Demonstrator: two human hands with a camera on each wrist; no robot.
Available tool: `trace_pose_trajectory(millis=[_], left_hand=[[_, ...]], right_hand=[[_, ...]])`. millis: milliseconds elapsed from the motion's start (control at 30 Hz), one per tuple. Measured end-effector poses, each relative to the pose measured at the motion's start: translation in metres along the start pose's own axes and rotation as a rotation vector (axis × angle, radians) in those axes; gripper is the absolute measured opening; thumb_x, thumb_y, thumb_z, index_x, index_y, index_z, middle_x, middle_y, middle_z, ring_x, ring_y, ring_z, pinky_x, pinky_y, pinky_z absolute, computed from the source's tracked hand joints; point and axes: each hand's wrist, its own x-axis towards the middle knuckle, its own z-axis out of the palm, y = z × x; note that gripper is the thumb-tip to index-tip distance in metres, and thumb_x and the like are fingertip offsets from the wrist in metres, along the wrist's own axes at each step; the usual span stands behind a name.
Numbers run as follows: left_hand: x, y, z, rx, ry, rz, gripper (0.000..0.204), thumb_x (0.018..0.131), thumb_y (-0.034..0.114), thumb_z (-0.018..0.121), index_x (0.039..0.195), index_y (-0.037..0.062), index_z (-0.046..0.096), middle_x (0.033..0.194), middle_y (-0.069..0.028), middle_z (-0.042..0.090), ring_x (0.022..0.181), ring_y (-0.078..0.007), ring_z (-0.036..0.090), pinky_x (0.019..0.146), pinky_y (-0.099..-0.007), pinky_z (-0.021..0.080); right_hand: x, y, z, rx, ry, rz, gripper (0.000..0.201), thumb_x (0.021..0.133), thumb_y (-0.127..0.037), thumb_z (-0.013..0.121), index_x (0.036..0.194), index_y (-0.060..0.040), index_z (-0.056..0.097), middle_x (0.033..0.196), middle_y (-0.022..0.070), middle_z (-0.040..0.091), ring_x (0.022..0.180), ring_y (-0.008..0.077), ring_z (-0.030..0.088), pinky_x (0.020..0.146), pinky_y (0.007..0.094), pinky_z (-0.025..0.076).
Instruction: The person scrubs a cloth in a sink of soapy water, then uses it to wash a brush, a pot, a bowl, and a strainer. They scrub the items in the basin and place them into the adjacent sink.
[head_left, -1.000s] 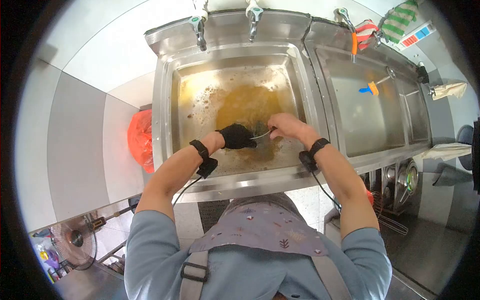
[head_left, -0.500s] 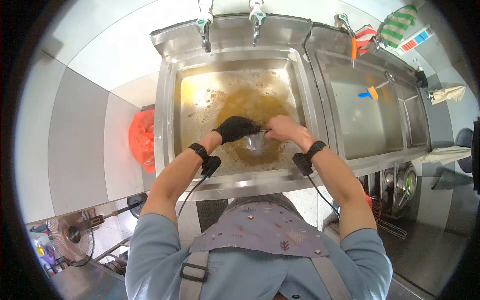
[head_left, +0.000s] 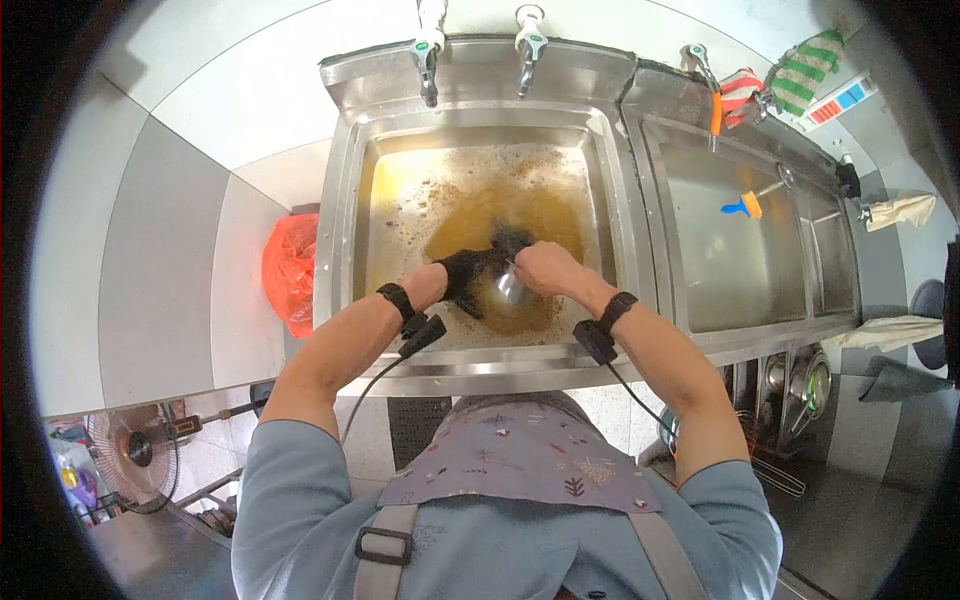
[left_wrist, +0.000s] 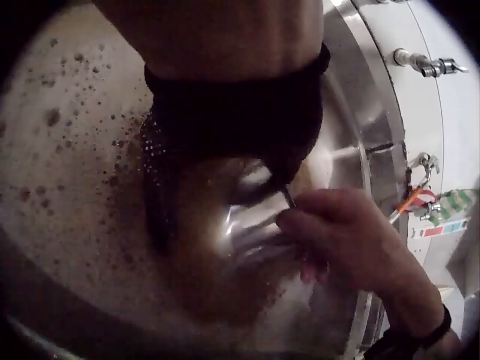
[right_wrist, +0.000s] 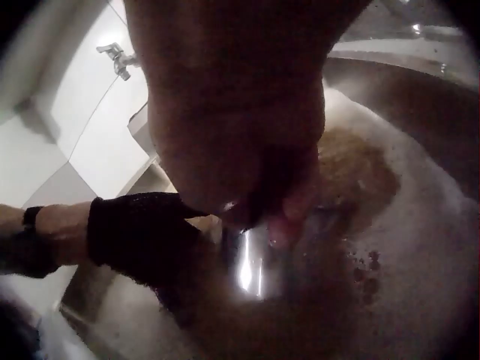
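Note:
Both hands work together in the left basin of a steel sink (head_left: 345, 200), which is full of brown, foamy water (head_left: 420, 200). My left hand (head_left: 470, 270) is covered by a black scouring glove (left_wrist: 225, 112) and curls against the bowl of a shiny metal utensil (head_left: 512, 285). My right hand (head_left: 540, 268) pinches the utensil's thin handle (left_wrist: 288, 197) just above the water. The left wrist view shows the metal bowl (left_wrist: 247, 225) half under the foam. In the right wrist view the same metal (right_wrist: 251, 270) gleams between the glove (right_wrist: 142, 232) and my right fingers (right_wrist: 289, 217).
Two taps (head_left: 428, 50) (head_left: 528, 45) stand over the basin. In the right basin (head_left: 740, 270) lies a blue and orange brush (head_left: 742, 207). Striped cloths (head_left: 800, 70) hang behind it. There is a red bag (head_left: 290, 270) at the left, a fan (head_left: 125, 450) low left, and pots (head_left: 800, 380) under the sink.
The two hands have drawn closer together. The utensil's shiny bowl has come up out of the brown water and the gloved left hand now curls over it.

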Motion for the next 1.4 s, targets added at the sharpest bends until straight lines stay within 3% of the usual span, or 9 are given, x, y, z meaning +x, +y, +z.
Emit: trace_pose_trajectory(millis=[200,267,367,633,733,833,1100,1233,1400], left_hand=[[0.031,-0.026,0.01,0.565,0.063,0.38,0.027,0.085,0.028,0.066,0.103,0.0088,0.073,0.1,-0.0179,0.071,0.087,-0.0336,0.069,0.075,-0.042,0.053],[0.038,-0.034,0.011,0.857,0.084,0.555,0.027,0.085,0.028,0.066,0.102,0.0086,0.073,0.099,-0.0179,0.071,0.087,-0.0338,0.069,0.074,-0.0425,0.053],[0.05,-0.044,0.006,1.169,0.117,0.759,0.026,0.084,0.027,0.067,0.101,0.0081,0.072,0.098,-0.0178,0.071,0.086,-0.0341,0.069,0.074,-0.0432,0.054],[0.035,-0.022,0.026,1.476,0.172,0.821,0.023,0.083,0.025,0.066,0.096,0.0068,0.071,0.093,-0.017,0.072,0.084,-0.0358,0.069,0.072,-0.0464,0.054],[0.002,-0.005,0.04,1.121,0.24,0.986,0.021,0.085,0.025,0.064,0.092,0.0056,0.068,0.09,-0.0185,0.071,0.086,-0.0383,0.069,0.074,-0.0483,0.055],[-0.024,0.016,0.046,1.096,0.326,0.724,0.022,0.087,0.025,0.062,0.094,0.0051,0.067,0.09,-0.0201,0.07,0.086,-0.04,0.068,0.075,-0.0487,0.054],[0.005,-0.003,0.03,1.015,0.575,0.788,0.022,0.084,0.024,0.064,0.091,0.0025,0.066,0.09,-0.0238,0.064,0.085,-0.045,0.065,0.077,-0.0519,0.053],[0.012,-0.015,0.026,0.962,0.698,0.678,0.026,0.084,0.026,0.064,0.088,0.0017,0.07,0.091,-0.0229,0.068,0.087,-0.0422,0.067,0.078,-0.0497,0.053],[0.055,-0.04,0.034,0.238,0.547,0.221,0.031,0.084,0.036,0.068,0.095,0.0081,0.074,0.091,-0.0198,0.072,0.094,-0.0378,0.069,0.08,-0.0456,0.054]], right_hand=[[-0.001,-0.009,-0.007,0.707,-0.186,0.072,0.021,0.09,-0.017,0.06,0.098,-0.0004,0.07,0.095,0.0206,0.072,0.091,0.0397,0.07,0.084,0.0478,0.056],[0.007,0.004,0.009,0.202,0.283,-0.119,0.035,0.09,-0.017,0.066,0.122,-0.0039,0.061,0.124,0.0196,0.064,0.111,0.0377,0.065,0.094,0.0468,0.053],[0.003,0.009,0.021,0.055,0.212,-0.028,0.058,0.089,-0.022,0.071,0.14,-0.0104,0.048,0.14,0.0168,0.052,0.122,0.0422,0.057,0.101,0.0492,0.049],[0.035,0.018,0.049,-0.036,0.131,0.01,0.049,0.09,-0.029,0.069,0.132,-0.008,0.052,0.126,0.0165,0.059,0.107,0.0433,0.064,0.087,0.0525,0.056],[0.041,0.032,0.052,-0.037,0.16,-0.061,0.038,0.093,-0.031,0.064,0.12,-0.0046,0.057,0.113,0.0189,0.066,0.098,0.0408,0.068,0.082,0.0514,0.056],[0.026,0.051,0.031,0.021,0.108,-0.079,0.035,0.095,-0.032,0.061,0.111,-0.0016,0.061,0.1,0.0226,0.069,0.094,0.0418,0.069,0.081,0.0511,0.056],[0.014,0.071,0.056,0.297,-0.006,0.169,0.036,0.097,-0.028,0.059,0.102,0.0069,0.062,0.094,0.0276,0.07,0.087,0.0453,0.07,0.075,0.0536,0.057],[-0.004,0.053,0.033,1.203,-0.184,0.627,0.035,0.102,-0.029,0.05,0.106,0.0049,0.058,0.087,0.0212,0.07,0.065,0.0346,0.071,0.049,0.0435,0.056],[-0.008,0.035,0.04,1.459,-0.023,0.751,0.033,0.104,-0.031,0.048,0.111,0.0003,0.056,0.085,0.0178,0.068,0.056,0.0258,0.068,0.04,0.0338,0.051]])
